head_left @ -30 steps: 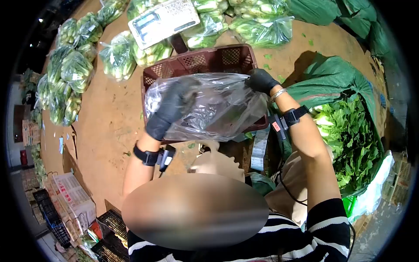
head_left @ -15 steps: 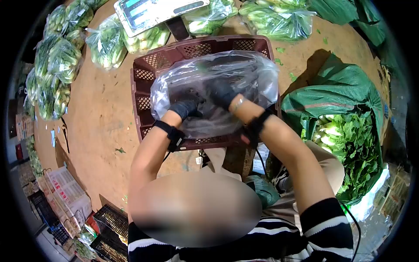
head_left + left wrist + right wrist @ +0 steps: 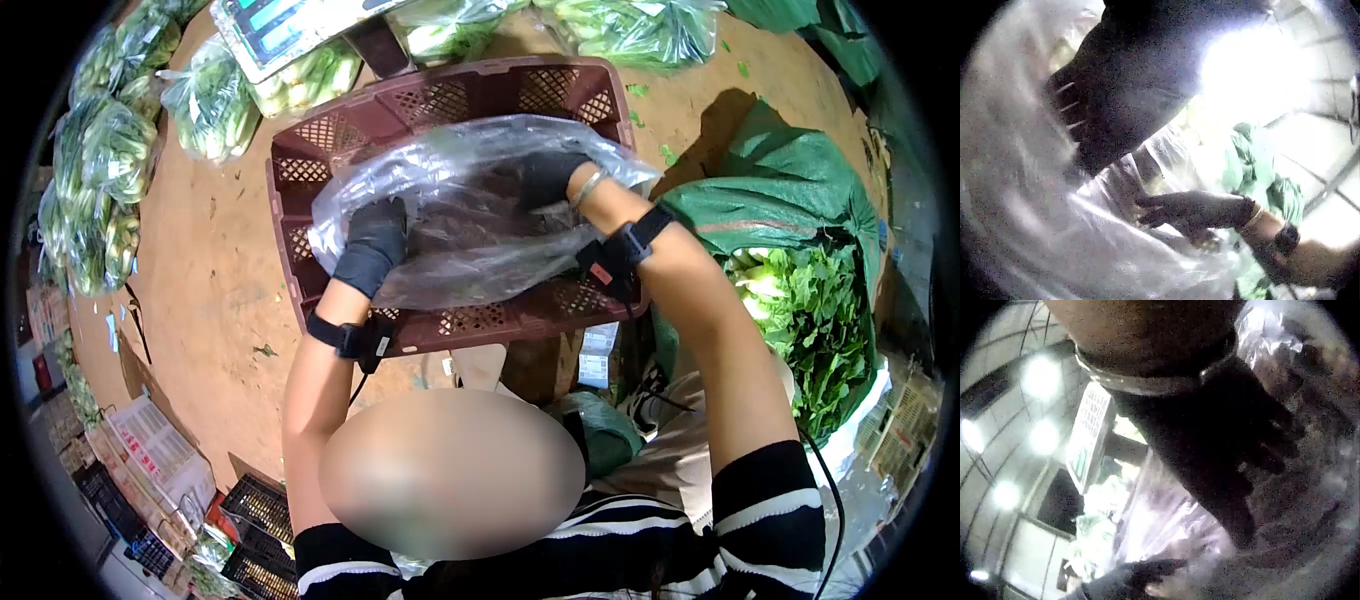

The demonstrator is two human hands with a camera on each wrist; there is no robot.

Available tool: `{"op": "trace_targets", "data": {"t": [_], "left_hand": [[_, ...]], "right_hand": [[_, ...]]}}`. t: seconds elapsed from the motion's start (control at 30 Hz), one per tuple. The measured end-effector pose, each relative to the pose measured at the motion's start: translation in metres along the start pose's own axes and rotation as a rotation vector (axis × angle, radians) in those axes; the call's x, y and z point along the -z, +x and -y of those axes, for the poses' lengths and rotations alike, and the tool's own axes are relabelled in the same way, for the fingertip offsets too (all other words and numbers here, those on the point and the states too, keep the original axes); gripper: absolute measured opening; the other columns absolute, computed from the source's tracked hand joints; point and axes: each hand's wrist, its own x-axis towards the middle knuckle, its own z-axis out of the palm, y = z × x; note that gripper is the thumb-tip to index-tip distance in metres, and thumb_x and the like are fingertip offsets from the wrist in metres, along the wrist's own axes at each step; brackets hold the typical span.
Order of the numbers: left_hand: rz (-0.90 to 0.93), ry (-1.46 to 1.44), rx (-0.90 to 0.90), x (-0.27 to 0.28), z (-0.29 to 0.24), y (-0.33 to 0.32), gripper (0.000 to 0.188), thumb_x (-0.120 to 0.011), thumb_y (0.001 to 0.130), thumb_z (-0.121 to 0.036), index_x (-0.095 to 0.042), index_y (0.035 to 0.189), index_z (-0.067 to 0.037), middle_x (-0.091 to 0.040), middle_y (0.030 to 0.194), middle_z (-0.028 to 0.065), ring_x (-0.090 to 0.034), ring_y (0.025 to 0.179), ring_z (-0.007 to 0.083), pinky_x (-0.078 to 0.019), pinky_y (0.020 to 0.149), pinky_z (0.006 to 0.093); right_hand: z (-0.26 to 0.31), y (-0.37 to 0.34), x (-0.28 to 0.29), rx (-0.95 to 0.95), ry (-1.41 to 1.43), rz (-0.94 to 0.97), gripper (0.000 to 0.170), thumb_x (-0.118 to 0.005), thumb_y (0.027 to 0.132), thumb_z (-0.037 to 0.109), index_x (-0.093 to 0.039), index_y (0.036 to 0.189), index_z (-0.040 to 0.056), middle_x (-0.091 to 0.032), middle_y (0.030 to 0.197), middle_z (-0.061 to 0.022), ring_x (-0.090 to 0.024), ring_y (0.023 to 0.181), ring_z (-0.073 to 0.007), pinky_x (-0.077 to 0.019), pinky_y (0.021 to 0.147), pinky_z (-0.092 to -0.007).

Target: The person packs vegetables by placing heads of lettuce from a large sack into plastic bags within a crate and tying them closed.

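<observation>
A clear plastic bag [image 3: 470, 285] lies spread, mouth up, inside a maroon plastic crate [image 3: 430, 100]. Both black-gloved hands reach into the bag. My left hand [image 3: 378, 240] is at the bag's left side; its extended fingers show at the bottom of the right wrist view. Against the plastic toward the far right is my right hand [image 3: 552, 180], whose separated fingers [image 3: 1275, 459] show in the right wrist view. The left wrist view has the left glove [image 3: 1141, 81] large in front, with the bag's film around it and the right hand [image 3: 1197, 209] beyond.
A scale [image 3: 290, 30] stands behind the crate. Bagged green vegetables [image 3: 210, 105] line the table's left and far sides. To the right, a green sack [image 3: 790, 190] holds loose leafy greens [image 3: 810, 330]. Black crates [image 3: 260, 510] are at lower left.
The right hand let go of the bag's far-right edge, moved into the bag toward the middle, then back right. The left hand also entered it and shifted left. The bag's mouth has widened.
</observation>
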Motion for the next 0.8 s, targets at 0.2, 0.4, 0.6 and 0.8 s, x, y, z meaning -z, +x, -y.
{"op": "trace_targets", "data": {"t": [0.2,0.4,0.6,0.8], "left_hand": [[0.024,0.145,0.007,-0.046,0.013,-0.001,0.053,-0.055,0.072,-0.030,-0.043,0.116,-0.003,-0.045,0.114,0.0208,-0.043,0.106,0.0339,-0.0289,0.093,0.0452],[0.103,-0.322,-0.124,0.025,-0.023,-0.031,0.042,-0.048,0.077,-0.014,-0.043,0.116,0.000,-0.048,0.115,0.0146,-0.043,0.108,0.0241,-0.0303,0.094,0.0313],[0.218,-0.799,-0.285,0.150,-0.140,-0.087,0.044,-0.055,0.078,-0.014,-0.041,0.115,0.005,-0.050,0.109,0.0132,-0.050,0.095,0.0185,-0.0382,0.084,0.0289],[0.460,-0.845,-0.488,0.223,-0.292,-0.078,0.058,-0.058,0.075,-0.031,-0.041,0.115,0.007,-0.056,0.098,0.0170,-0.055,0.089,0.0228,-0.0397,0.082,0.0318]], "right_hand": [[-0.019,-0.014,0.034,0.378,-0.203,-0.319,0.053,-0.058,0.075,0.035,-0.042,0.121,0.0145,-0.048,0.116,-0.0085,-0.050,0.096,-0.0209,-0.0420,0.083,-0.0331],[-0.042,-0.103,0.125,0.524,0.516,0.288,0.041,-0.049,0.084,0.029,-0.044,0.116,0.0042,-0.055,0.104,-0.0119,-0.055,0.093,-0.0200,-0.0477,0.075,-0.0319],[-0.002,-0.432,0.118,0.400,0.114,-0.764,0.035,-0.053,0.082,0.019,-0.048,0.112,0.0016,-0.057,0.100,-0.0111,-0.053,0.093,-0.0152,-0.0428,0.081,-0.0270],[-0.202,-0.542,-0.141,-0.688,0.159,-1.108,0.040,-0.054,0.081,0.029,-0.049,0.107,-0.0009,-0.057,0.099,-0.0124,-0.056,0.087,-0.0164,-0.0444,0.076,-0.0279]]}}
